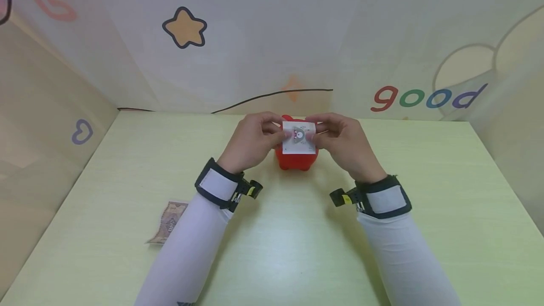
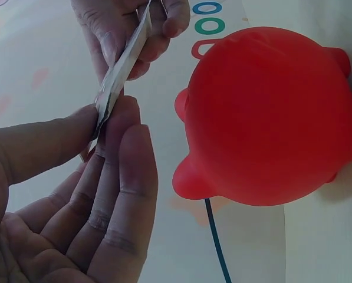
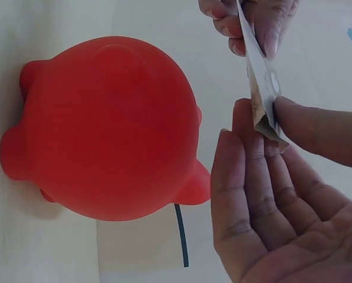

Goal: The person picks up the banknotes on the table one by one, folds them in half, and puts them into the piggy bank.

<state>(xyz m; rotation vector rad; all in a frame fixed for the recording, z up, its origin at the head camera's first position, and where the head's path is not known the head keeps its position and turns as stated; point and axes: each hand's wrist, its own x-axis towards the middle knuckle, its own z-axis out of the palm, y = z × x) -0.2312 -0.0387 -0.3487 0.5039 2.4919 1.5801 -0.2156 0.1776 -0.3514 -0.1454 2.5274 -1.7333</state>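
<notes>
Both hands hold one small folded paper up in front of a red piggy bank. Its white face carries a printed cartoon animal. My left hand pinches one side edge between thumb and fingers, and my right hand pinches the opposite one. Seen edge-on in the left wrist view, the folded paper is thin and layered, apart from the round red piggy bank. The right wrist view shows an uneven end on the folded paper. The piggy bank stands upright on its short feet.
A creased brownish banknote lies on the pale table at the left, partly hidden by the left sleeve. Behind the table's far edge stands a printed backdrop with a star and the word "good".
</notes>
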